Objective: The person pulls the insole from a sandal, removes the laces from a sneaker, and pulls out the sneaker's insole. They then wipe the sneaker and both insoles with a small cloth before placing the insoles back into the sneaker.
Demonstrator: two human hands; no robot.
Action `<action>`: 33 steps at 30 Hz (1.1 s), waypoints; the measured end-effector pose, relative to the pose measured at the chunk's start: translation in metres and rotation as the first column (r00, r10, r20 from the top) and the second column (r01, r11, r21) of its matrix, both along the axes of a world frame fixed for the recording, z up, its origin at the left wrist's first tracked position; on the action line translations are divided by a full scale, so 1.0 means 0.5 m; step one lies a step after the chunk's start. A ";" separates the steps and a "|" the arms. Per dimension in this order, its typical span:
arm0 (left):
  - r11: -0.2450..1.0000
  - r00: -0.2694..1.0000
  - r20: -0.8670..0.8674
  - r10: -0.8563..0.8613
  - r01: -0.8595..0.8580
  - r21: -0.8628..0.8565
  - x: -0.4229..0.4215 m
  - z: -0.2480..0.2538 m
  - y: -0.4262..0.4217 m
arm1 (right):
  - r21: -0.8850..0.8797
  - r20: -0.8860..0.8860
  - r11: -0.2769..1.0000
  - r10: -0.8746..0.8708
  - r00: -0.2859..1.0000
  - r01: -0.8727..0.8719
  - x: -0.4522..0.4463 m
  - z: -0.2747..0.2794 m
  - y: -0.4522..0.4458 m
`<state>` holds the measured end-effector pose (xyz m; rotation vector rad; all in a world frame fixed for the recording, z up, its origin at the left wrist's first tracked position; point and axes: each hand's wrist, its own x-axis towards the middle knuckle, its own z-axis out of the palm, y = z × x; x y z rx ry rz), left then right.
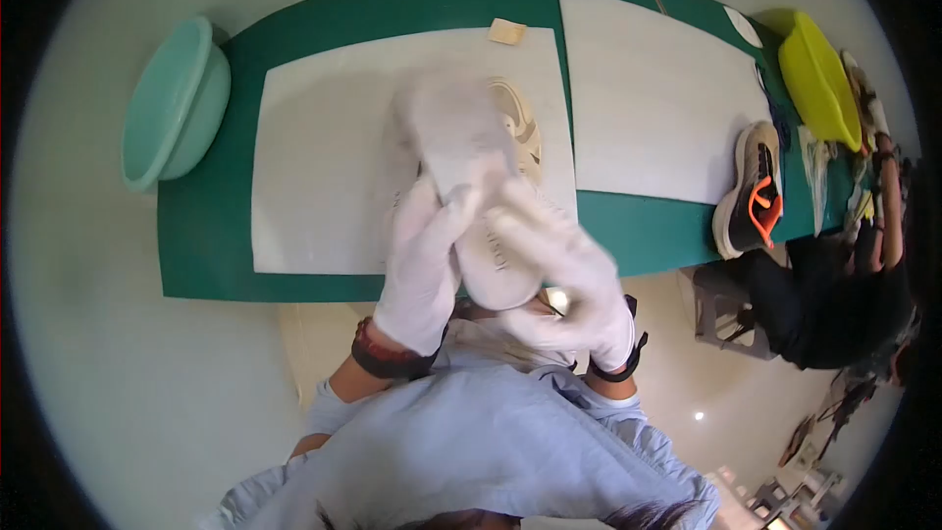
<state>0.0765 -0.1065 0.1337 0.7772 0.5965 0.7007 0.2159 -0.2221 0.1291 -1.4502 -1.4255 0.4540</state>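
A pale insole (496, 270) with dark lettering at its rounded heel is held up in front of me. Its upper end seems to run into a broad whitish shape (456, 123), too smeared by motion to make out fully. My left hand (417, 260), in a white glove, is closed on the left side, thumb on top. On the right edge, my right hand (574, 280), also white-gloved and slightly blurred, is closed around the heel part. Behind them a cream sandal-like shoe (525, 123) lies on a white board (314, 177), partly covered by the blurred shape.
A small beige block (507, 31) sits at the board's far edge. The green table (211, 255) holds a second white board (657, 98), a black-orange sneaker (756, 186), a turquoise basin (177, 108) and a yellow-green basin (819, 79). At right sits another person (834, 304).
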 end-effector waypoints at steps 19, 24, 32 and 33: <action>0.084 0.691 -0.498 0.524 0.540 0.838 0.066 -0.057 0.013 | -0.458 0.120 0.698 -0.565 0.816 0.551 0.021 -0.118 0.091; 0.115 0.597 -0.515 0.615 0.578 0.808 0.052 -0.069 0.005 | -0.397 0.183 0.710 -0.560 0.808 0.582 0.032 -0.163 0.083; 0.087 0.590 -0.547 0.594 0.628 0.773 0.017 -0.055 0.006 | -0.377 -0.136 0.707 -0.681 0.719 0.599 0.018 -0.153 0.080; 0.102 0.613 -0.553 0.564 0.613 0.783 0.014 -0.052 0.008 | -0.401 -0.115 0.678 -0.705 0.700 0.616 0.012 -0.150 0.082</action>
